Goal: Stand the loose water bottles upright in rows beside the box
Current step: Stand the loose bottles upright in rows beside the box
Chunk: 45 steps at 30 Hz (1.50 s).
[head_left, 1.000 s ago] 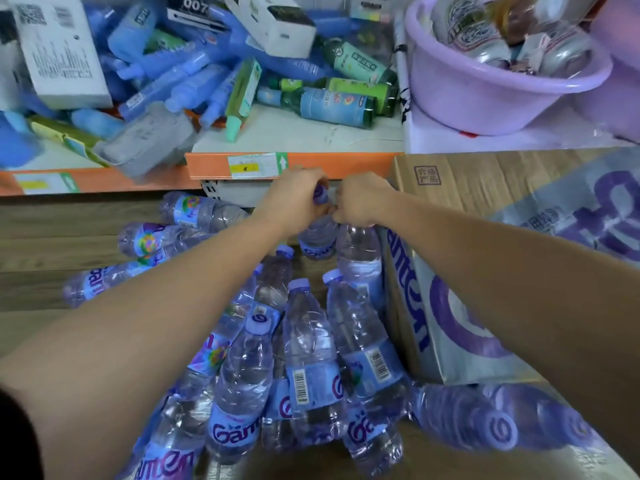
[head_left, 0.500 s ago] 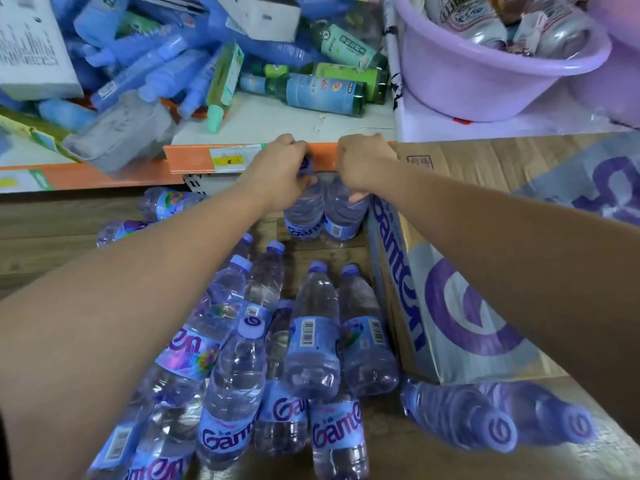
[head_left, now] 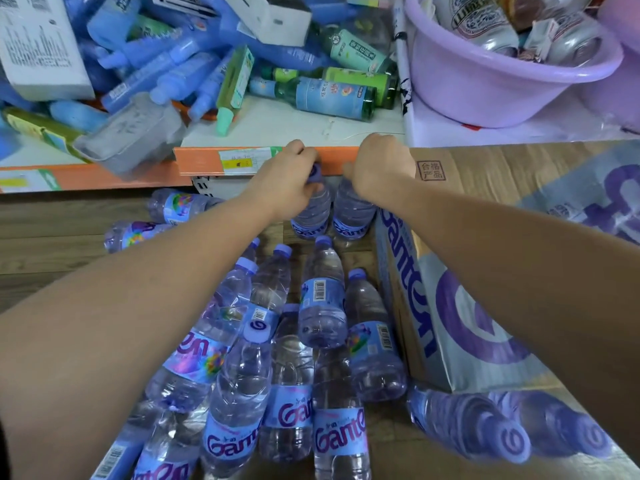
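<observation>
The purple cap of one upright water bottle (head_left: 311,211) is being pinched by the left hand (head_left: 292,178). The hidden top of a second upright bottle (head_left: 353,214), touching it on the right, is being covered by the curled right hand (head_left: 379,164). Both are being stood just left of the Ganten box (head_left: 467,306), at its far corner. The loose bottles (head_left: 322,306) are lying nearer than both hands, long axes near-to-far, caps pointing far. Most are lying under the left arm, so that hand is judged nearer.

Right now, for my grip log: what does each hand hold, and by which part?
Left hand pinches one upright bottle at its cap; right hand grips the neighbouring bottle at its top.
</observation>
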Each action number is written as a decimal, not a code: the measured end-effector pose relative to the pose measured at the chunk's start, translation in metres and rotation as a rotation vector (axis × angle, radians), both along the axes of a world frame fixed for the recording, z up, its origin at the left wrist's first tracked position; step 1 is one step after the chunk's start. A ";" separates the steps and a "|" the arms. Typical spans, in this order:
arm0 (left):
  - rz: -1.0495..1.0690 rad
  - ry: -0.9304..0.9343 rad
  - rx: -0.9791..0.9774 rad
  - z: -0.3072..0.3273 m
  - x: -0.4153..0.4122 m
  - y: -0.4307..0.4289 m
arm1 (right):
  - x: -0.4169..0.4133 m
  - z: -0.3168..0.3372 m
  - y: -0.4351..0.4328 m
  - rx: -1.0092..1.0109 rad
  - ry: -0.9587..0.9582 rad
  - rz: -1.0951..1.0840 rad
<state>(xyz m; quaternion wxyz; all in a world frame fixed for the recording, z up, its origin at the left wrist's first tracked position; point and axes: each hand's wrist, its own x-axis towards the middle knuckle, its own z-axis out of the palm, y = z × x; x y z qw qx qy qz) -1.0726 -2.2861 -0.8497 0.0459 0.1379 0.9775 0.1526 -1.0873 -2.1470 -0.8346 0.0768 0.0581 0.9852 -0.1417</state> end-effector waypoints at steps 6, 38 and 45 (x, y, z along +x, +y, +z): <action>-0.003 0.001 -0.071 0.003 0.001 0.000 | -0.001 0.001 -0.002 0.049 0.004 0.015; 0.018 -0.022 0.084 -0.001 -0.004 -0.003 | 0.051 -0.072 -0.039 -0.495 -0.685 -0.192; 0.021 -0.046 0.078 0.003 -0.002 0.001 | 0.051 -0.034 -0.025 -0.624 -0.710 -0.188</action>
